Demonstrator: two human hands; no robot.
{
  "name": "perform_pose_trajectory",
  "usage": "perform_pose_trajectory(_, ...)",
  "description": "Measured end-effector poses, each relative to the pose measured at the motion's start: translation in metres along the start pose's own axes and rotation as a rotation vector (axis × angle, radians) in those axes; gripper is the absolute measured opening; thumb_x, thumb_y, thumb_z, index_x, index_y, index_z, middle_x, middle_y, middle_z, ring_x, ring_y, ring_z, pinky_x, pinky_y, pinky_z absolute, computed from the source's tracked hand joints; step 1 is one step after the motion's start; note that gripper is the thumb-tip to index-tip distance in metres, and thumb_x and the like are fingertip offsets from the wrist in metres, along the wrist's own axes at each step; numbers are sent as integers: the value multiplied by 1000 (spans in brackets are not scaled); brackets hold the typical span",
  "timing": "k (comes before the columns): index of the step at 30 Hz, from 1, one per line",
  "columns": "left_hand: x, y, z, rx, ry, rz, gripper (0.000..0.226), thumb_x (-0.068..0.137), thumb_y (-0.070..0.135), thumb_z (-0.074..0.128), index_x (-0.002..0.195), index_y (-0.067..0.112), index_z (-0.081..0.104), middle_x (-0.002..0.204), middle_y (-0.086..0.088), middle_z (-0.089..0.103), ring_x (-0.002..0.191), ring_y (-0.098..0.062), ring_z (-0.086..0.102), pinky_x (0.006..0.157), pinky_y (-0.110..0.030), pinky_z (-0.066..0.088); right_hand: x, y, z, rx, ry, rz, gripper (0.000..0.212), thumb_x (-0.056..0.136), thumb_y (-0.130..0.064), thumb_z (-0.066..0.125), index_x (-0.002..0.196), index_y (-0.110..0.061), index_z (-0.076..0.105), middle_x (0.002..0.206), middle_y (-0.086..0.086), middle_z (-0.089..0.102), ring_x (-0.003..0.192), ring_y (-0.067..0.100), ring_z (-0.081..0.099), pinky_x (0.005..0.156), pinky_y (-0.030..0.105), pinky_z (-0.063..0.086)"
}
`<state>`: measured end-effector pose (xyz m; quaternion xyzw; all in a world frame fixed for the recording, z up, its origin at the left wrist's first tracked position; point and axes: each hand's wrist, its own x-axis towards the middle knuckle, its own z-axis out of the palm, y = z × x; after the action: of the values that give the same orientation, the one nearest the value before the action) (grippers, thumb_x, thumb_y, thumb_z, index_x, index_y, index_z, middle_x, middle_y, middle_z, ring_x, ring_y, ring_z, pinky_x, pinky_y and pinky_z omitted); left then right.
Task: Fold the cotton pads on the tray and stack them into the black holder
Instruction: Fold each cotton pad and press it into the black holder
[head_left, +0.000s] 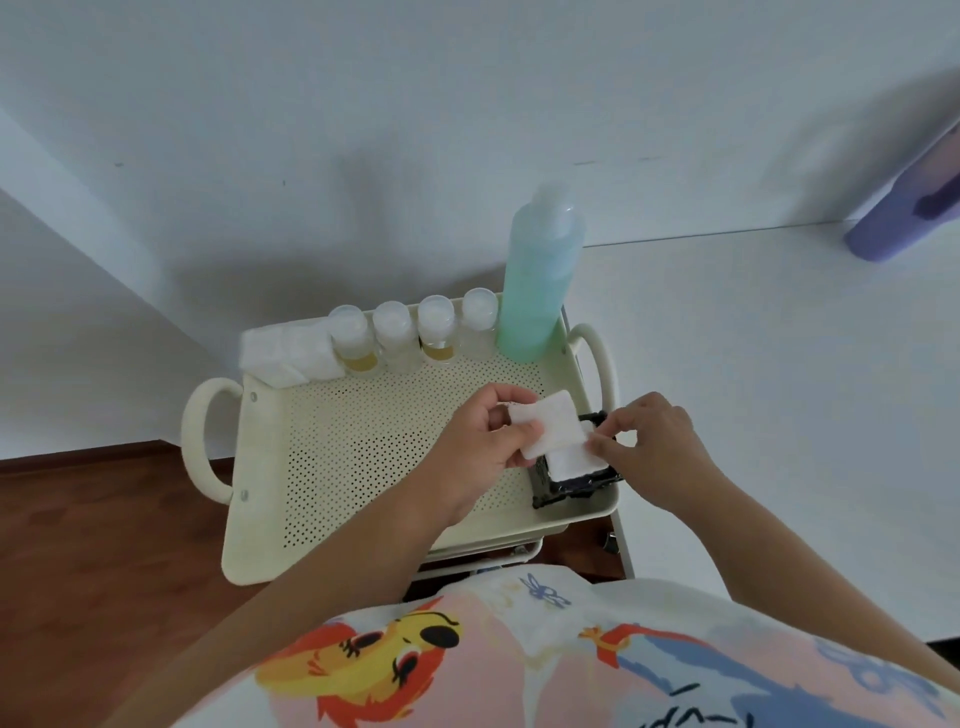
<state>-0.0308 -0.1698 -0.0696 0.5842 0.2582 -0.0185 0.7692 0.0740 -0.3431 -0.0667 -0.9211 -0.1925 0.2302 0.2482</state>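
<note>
A cream perforated tray (363, 457) with two handles lies below me. The black holder (558, 488) stands at its right front corner with white folded pads (571, 462) inside. My left hand (483, 447) holds a white cotton pad (550, 426) just above the holder's left side, thumb on top. My right hand (649, 447) is over the holder's right side, its fingertips pinching the edge of the pads in the holder. A pile of unfolded white pads (288, 353) lies at the tray's back left corner.
Several small capped bottles (395, 338) line the tray's back edge, beside a tall green bottle (540, 280). A white tabletop (779, 364) adjoins the tray on the right, with a purple object (893, 218) at far right. Wooden floor (93, 545) lies to the left.
</note>
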Motion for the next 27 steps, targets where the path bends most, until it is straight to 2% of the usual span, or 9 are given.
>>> perform_pose_trajectory(3,5,-4,16,185,27,18,23,88,5,64,101,24,61,106,-4,66,90,-18,66,64,-23,55,-3,3,-1,-10,104,-25,9,81,-38,67,75,-33,62,97,-7,48,98,16,39,81,26,30)
perform_pose_trajectory(6,7,-8,24,332,43,53,21,87,15,68,97,31,61,102,-1,69,81,-13,66,68,-28,57,-5,8,-4,54,117,-68,13,81,-31,65,86,-40,57,98,-9,49,98,17,40,80,26,29)
perform_pose_trajectory(9,9,-10,26,457,43,122,21,85,22,71,94,38,59,89,-1,69,60,-1,53,58,-14,44,-5,9,-6,204,54,-66,21,84,-26,56,88,-46,62,102,-13,49,106,16,40,87,28,32)
perform_pose_trajectory(13,8,-10,27,518,12,167,21,85,24,72,97,36,60,79,-2,65,55,0,46,53,-10,40,-3,9,-4,305,12,-12,3,79,-48,64,77,-48,64,103,-16,50,111,18,46,94,35,41)
perform_pose_trajectory(15,6,-9,28,546,17,175,21,85,24,71,99,34,60,76,3,62,53,0,45,52,-9,39,-3,13,-3,305,14,12,8,77,-44,70,72,-46,65,103,-16,50,111,17,45,92,32,39)
perform_pose_trajectory(17,2,-8,27,657,37,224,21,85,25,70,102,33,59,78,9,60,61,2,47,56,-9,39,-3,14,-2,307,24,19,11,76,-38,74,70,-44,67,103,-17,50,111,16,46,87,28,36)
perform_pose_trajectory(19,-1,-10,27,936,66,382,24,86,27,66,109,30,58,93,11,60,81,0,45,69,-17,40,-5,14,0,285,52,-11,12,74,-35,77,72,-42,67,102,-18,50,108,15,45,84,25,35)
perform_pose_trajectory(21,-3,-12,27,1174,113,545,29,86,29,65,114,25,58,110,4,57,95,-15,44,82,-31,41,-6,13,3,212,93,-65,15,72,-34,78,79,-40,65,101,-15,49,105,14,42,83,23,31)
perform_pose_trajectory(27,-8,-13,21,1381,233,688,23,87,46,60,96,27,69,118,5,55,106,-24,41,85,-36,36,-7,12,11,142,175,-98,23,73,-35,77,90,-34,61,106,-8,48,99,16,38,85,25,32)
